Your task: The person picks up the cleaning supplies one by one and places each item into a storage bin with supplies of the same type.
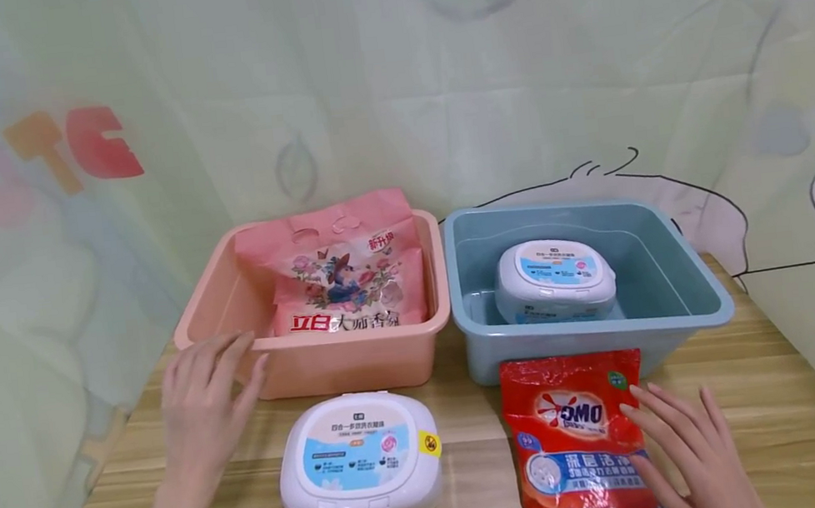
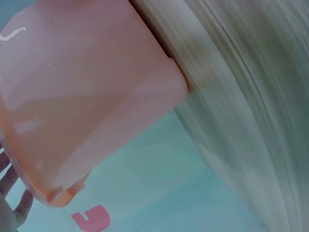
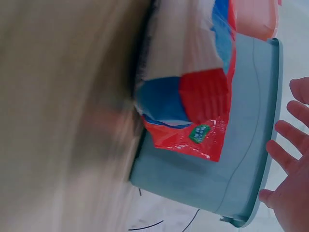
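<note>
My left hand is at the front left corner of the pink basin, fingers stretched toward its rim; whether they touch it I cannot tell. Inside that basin stands a pink laundry detergent bag printed with flowers. Beside the right edge of a red OMO detergent bag is my right hand, its fingers spread and holding nothing. The bag's top reaches the front of the blue basin. Between the hands sits a white lidded laundry-pod box with a yellow sticker.
A similar white box lies in the blue basin. Both basins stand side by side on the wooden table, close to a printed curtain behind them.
</note>
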Available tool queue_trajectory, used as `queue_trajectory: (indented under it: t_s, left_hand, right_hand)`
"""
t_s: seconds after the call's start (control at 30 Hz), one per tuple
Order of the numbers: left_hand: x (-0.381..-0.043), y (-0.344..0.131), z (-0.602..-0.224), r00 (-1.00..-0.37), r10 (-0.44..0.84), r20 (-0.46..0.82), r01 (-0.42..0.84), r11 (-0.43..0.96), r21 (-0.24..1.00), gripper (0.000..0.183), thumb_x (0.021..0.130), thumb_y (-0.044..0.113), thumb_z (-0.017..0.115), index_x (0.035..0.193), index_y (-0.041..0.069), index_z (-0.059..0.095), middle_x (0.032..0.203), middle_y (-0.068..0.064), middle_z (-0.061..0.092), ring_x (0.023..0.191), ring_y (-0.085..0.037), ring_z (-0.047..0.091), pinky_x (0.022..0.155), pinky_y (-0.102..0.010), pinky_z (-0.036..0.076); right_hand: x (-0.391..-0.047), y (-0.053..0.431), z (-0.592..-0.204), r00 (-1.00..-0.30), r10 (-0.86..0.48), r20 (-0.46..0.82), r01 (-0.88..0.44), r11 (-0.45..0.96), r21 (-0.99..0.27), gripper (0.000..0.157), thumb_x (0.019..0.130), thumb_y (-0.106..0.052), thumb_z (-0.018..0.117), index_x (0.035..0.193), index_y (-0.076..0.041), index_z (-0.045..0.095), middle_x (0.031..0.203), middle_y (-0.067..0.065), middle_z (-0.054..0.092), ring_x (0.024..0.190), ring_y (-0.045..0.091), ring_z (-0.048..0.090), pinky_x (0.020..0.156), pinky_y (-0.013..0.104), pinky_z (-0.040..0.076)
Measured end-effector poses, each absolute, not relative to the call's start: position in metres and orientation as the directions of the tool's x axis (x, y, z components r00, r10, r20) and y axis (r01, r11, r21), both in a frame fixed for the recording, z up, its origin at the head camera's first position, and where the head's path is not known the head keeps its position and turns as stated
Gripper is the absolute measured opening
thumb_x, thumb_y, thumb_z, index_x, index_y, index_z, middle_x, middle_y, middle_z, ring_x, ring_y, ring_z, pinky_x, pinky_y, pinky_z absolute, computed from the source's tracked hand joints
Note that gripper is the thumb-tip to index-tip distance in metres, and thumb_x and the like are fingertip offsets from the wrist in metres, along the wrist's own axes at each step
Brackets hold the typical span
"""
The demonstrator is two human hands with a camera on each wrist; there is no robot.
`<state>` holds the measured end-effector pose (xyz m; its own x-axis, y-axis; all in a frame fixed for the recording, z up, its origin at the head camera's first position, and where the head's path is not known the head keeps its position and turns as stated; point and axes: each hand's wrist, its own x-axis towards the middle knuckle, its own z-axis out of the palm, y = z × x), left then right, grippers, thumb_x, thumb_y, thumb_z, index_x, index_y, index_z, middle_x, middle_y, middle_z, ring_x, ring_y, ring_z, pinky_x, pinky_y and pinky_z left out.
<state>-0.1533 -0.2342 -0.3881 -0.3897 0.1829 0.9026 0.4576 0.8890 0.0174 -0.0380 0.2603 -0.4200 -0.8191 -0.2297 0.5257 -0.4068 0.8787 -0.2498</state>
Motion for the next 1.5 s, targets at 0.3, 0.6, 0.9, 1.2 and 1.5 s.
queue_trajectory:
  t_s: [0.3,0.6,0.9,1.2,1.5]
  left_hand:
    - [-0.154,-0.236,-0.391,-0.337,0.171,0.926,0.47,0.882,0.008,0.041,0.096,0.036,0.055,0.101,-0.002,0.07,0.097,-0.021,0.068,0.091,-0.042,0.059,0.083,-0.054,0.043]
    - [-0.153,-0.24,-0.396,-0.334,0.156,0.93,0.464,0.886,0.018,0.042,0.097,0.037,0.053,0.101,-0.002,0.07,0.097,-0.02,0.069,0.092,-0.041,0.06,0.082,-0.053,0.044]
    - [-0.155,-0.24,-0.398,-0.298,0.127,0.946,0.478,0.878,0.033,0.039,0.097,0.033,0.054,0.099,-0.003,0.07,0.097,-0.021,0.068,0.092,-0.042,0.059,0.082,-0.051,0.043]
    - [-0.154,-0.24,-0.398,-0.32,0.11,0.941,0.476,0.877,0.06,0.041,0.098,0.034,0.053,0.1,-0.003,0.07,0.096,-0.021,0.067,0.092,-0.043,0.058,0.081,-0.051,0.041]
    - [-0.156,-0.236,-0.4,-0.407,0.108,0.907,0.446,0.89,0.094,0.042,0.099,0.034,0.05,0.104,-0.003,0.067,0.1,-0.022,0.064,0.096,-0.043,0.054,0.083,-0.054,0.039]
  right_hand:
    - [-0.03,0.263,-0.434,-0.85,-0.18,0.494,-0.351,0.894,-0.278,0.069,0.062,-0.018,0.084,0.126,-0.014,0.058,0.134,0.012,0.055,0.126,0.021,0.037,0.121,0.056,0.0]
    - [-0.024,0.269,-0.442,-0.892,-0.168,0.419,-0.301,0.913,-0.276,0.06,0.069,-0.021,0.081,0.125,-0.016,0.059,0.133,0.011,0.055,0.128,0.019,0.033,0.121,0.048,-0.01]
    - [-0.019,0.272,-0.446,-0.915,-0.155,0.373,-0.253,0.94,-0.228,0.06,0.069,-0.032,0.082,0.124,-0.02,0.061,0.131,0.006,0.059,0.122,0.026,0.04,0.122,0.046,-0.009]
    - [-0.023,0.275,-0.445,-0.953,-0.171,0.248,-0.23,0.946,-0.23,0.064,0.072,-0.043,0.079,0.129,-0.024,0.058,0.132,0.001,0.058,0.125,0.021,0.04,0.11,0.018,-0.022]
    - [-0.032,0.275,-0.437,-0.977,-0.18,0.117,-0.209,0.921,-0.329,0.066,0.071,-0.051,0.077,0.13,-0.03,0.056,0.134,-0.001,0.056,0.126,0.019,0.04,0.118,0.062,0.008]
